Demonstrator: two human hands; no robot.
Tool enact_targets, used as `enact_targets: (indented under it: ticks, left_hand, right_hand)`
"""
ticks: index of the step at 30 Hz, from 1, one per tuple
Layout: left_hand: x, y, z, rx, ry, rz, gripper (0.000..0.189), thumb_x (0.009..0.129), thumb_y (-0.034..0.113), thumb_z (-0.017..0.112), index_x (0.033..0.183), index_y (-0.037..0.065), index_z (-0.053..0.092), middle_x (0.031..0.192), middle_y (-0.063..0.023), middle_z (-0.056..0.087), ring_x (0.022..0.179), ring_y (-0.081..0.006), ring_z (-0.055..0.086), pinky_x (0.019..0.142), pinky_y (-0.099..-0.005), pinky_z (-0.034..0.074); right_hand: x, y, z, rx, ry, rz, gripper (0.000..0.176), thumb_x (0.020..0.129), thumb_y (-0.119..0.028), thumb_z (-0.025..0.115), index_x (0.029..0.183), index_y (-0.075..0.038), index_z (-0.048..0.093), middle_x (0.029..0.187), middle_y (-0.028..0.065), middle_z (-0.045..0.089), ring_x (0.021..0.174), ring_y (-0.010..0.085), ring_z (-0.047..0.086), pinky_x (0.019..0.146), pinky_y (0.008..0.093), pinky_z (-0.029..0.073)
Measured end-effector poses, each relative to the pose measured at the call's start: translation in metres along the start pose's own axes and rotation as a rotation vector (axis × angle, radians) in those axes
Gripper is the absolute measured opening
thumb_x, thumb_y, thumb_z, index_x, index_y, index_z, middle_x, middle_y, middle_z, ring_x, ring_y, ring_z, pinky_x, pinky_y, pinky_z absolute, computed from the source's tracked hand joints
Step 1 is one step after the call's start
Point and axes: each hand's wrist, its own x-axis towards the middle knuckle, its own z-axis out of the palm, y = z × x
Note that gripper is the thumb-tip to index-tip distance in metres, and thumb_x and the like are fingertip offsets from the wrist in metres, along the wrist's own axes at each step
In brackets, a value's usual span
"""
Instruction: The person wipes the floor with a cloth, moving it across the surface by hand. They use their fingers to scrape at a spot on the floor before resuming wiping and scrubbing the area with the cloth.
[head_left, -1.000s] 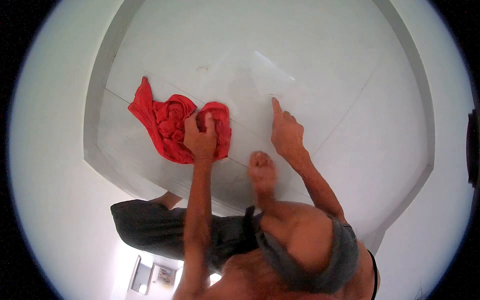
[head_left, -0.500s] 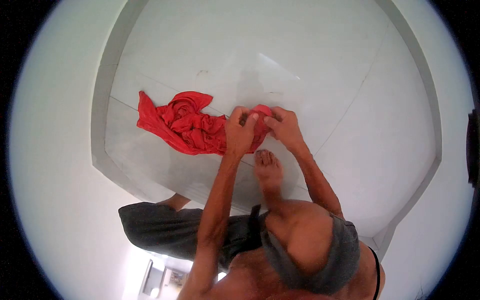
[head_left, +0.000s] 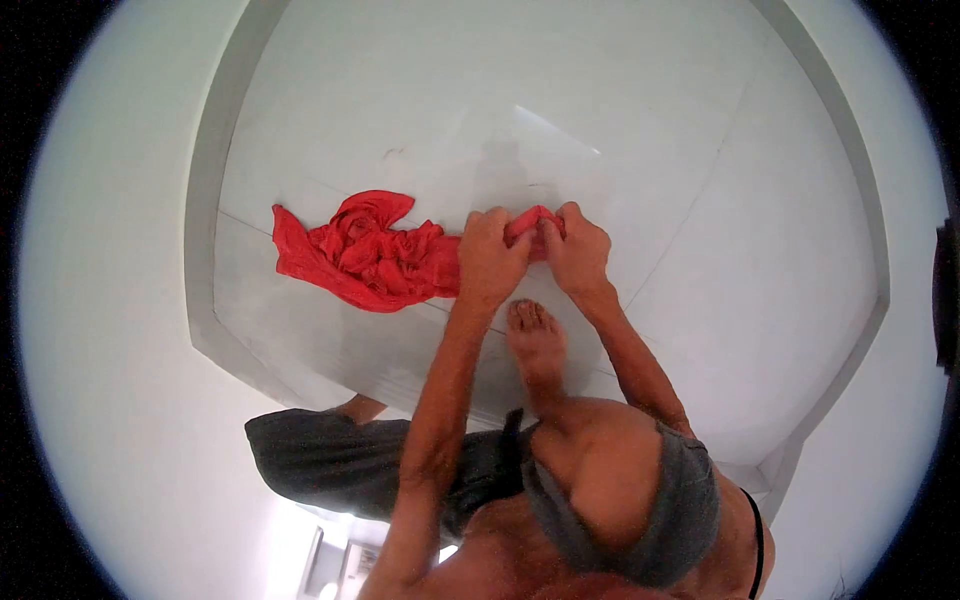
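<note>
Indoors, and it looks like a home: glossy white floor tiles with thin grout lines, a grey skirting band edging plain white walls. A bare foot stands on the tile beside a crumpled red cloth, and a bright neighbouring room is glimpsed below.

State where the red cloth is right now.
In the head view the red cloth lies bunched on the white floor, left of centre, one end gripped by the left hand and right hand.
</note>
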Motion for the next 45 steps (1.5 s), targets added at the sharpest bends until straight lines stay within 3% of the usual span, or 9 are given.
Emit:
enact_targets:
  ticks: [4,10,20,27,31,35,39,43,45]
  left_hand:
    - [0.011,0.011,0.015,0.049,-0.122,-0.313,0.035,0.093,0.040,0.067,0.100,0.006,0.063,0.094,-0.0223,0.071,0.091,-0.0459,0.068,0.077,-0.0561,0.051]
    - [0.020,0.033,0.042,-0.095,0.079,-0.137,0.024,0.094,0.029,0.065,0.095,0.005,0.060,0.083,-0.0221,0.069,0.080,-0.0468,0.067,0.070,-0.0578,0.051]
    - [0.036,-0.008,-0.001,0.033,0.151,-0.325,0.025,0.092,0.029,0.070,0.093,0.004,0.064,0.083,-0.0232,0.071,0.079,-0.0461,0.070,0.070,-0.0559,0.054]
    - [0.059,0.037,0.039,0.074,0.079,-0.302,0.027,0.090,0.028,0.071,0.086,0.003,0.064,0.083,-0.0245,0.070,0.079,-0.0473,0.069,0.068,-0.0547,0.054]
    - [0.027,-0.018,-0.013,0.088,0.210,-0.470,0.026,0.088,0.027,0.073,0.087,0.002,0.065,0.083,-0.0248,0.070,0.077,-0.0462,0.069,0.067,-0.0538,0.054]
    - [0.024,-0.024,-0.005,0.168,0.225,-0.380,0.026,0.090,0.030,0.072,0.089,0.006,0.062,0.077,-0.0209,0.071,0.072,-0.0456,0.069,0.062,-0.0558,0.054]
    - [0.048,0.019,0.085,0.036,0.092,-0.108,0.019,0.095,0.028,0.067,0.094,0.010,0.062,0.084,-0.0184,0.071,0.078,-0.0437,0.070,0.064,-0.0561,0.053]
    - [0.060,-0.025,0.071,0.195,0.155,-0.244,0.020,0.095,0.028,0.068,0.094,0.009,0.062,0.081,-0.0172,0.070,0.075,-0.0421,0.070,0.062,-0.0538,0.053]
    - [0.044,-0.034,-0.008,0.204,0.134,-0.441,0.031,0.099,0.035,0.063,0.093,0.004,0.061,0.083,-0.0231,0.069,0.077,-0.0459,0.068,0.067,-0.0538,0.053]
  right_hand:
    - [0.008,0.004,0.015,-0.211,0.076,-0.096,0.027,0.103,-0.032,0.057,0.092,-0.007,0.058,0.081,0.0174,0.069,0.078,0.0410,0.070,0.065,0.0518,0.053]
    - [0.024,0.006,-0.009,-0.302,0.124,0.024,0.028,0.102,-0.033,0.057,0.092,-0.007,0.061,0.077,0.0179,0.070,0.074,0.0412,0.070,0.062,0.0532,0.052]
    - [0.044,-0.038,0.047,-0.406,-0.085,-0.121,0.017,0.095,-0.023,0.059,0.095,-0.008,0.065,0.077,0.0174,0.072,0.075,0.0401,0.072,0.064,0.0533,0.054]
    - [0.049,-0.030,-0.022,-0.315,-0.013,0.151,0.017,0.094,-0.022,0.063,0.102,-0.007,0.068,0.082,0.0154,0.073,0.075,0.0378,0.073,0.065,0.0520,0.056]
    - [0.038,-0.052,0.058,-0.419,-0.114,-0.176,0.017,0.093,-0.023,0.063,0.101,-0.009,0.068,0.086,0.0146,0.075,0.080,0.0360,0.074,0.066,0.0506,0.057]
    - [0.041,-0.051,0.055,-0.443,-0.167,-0.138,0.014,0.092,-0.022,0.064,0.097,-0.010,0.066,0.085,0.0140,0.074,0.082,0.0345,0.074,0.064,0.0496,0.058]
    - [0.046,0.017,-0.001,-0.461,0.071,0.092,0.021,0.095,-0.030,0.063,0.093,-0.009,0.065,0.081,0.0114,0.074,0.076,0.0327,0.073,0.061,0.0491,0.056]
    - [0.061,-0.007,0.038,-0.465,0.051,-0.070,0.016,0.094,-0.024,0.064,0.095,-0.007,0.064,0.081,0.0119,0.073,0.077,0.0345,0.072,0.063,0.0490,0.056]
    - [0.057,-0.046,0.071,-0.493,-0.023,-0.315,0.013,0.090,-0.019,0.063,0.094,-0.006,0.063,0.082,0.0134,0.072,0.080,0.0358,0.072,0.065,0.0486,0.056]
